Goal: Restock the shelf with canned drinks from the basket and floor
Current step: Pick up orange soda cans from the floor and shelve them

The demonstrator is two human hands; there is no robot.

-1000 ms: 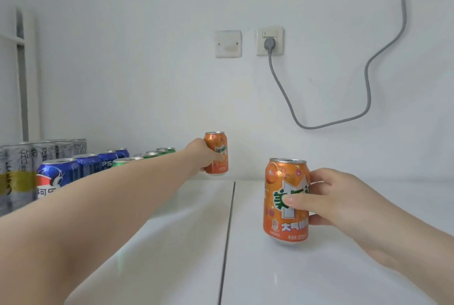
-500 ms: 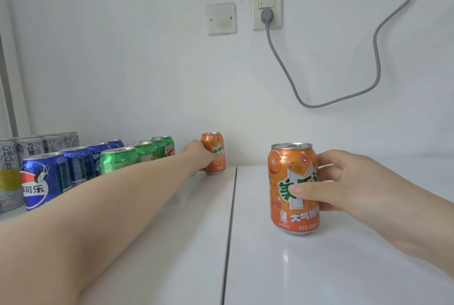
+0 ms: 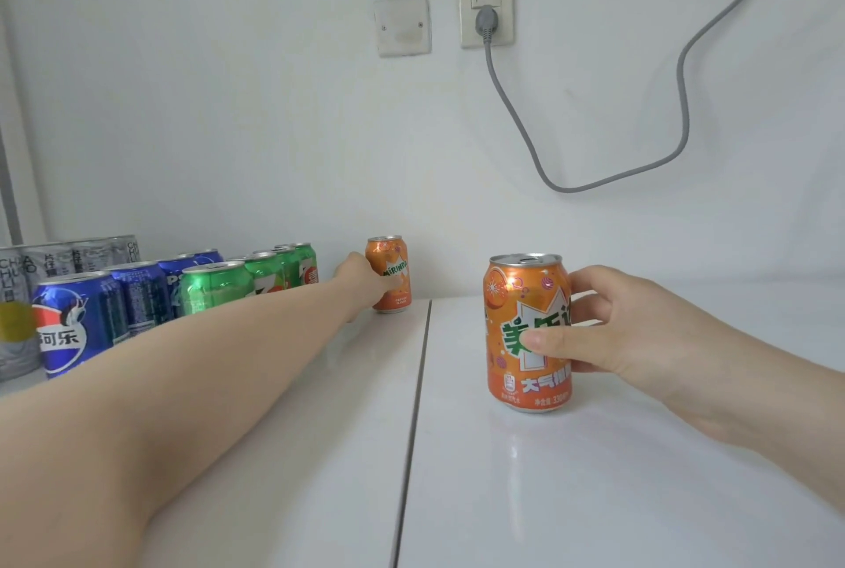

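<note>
Two orange Mirinda cans stand upright on the white shelf top [image 3: 594, 499]. The far orange can [image 3: 391, 268] sits near the back wall, and my left hand [image 3: 361, 281] reaches out and wraps its left side. The near orange can [image 3: 526, 334] stands right of the seam, gripped around its right side by my right hand [image 3: 622, 329], thumb across the label. Its base looks to be resting on the surface.
Rows of cans line the left: green cans [image 3: 215, 288], blue Pepsi cans [image 3: 77, 325] and grey cans [image 3: 50, 261] behind. A dark seam [image 3: 418, 384] splits the shelf top. A grey cable [image 3: 594, 183] hangs from the wall socket [image 3: 485, 16].
The far can came down onto the shelf by the back wall. The near can, held by my right hand, shifted slightly right and back. The camera tilted, showing more of the can rows.
</note>
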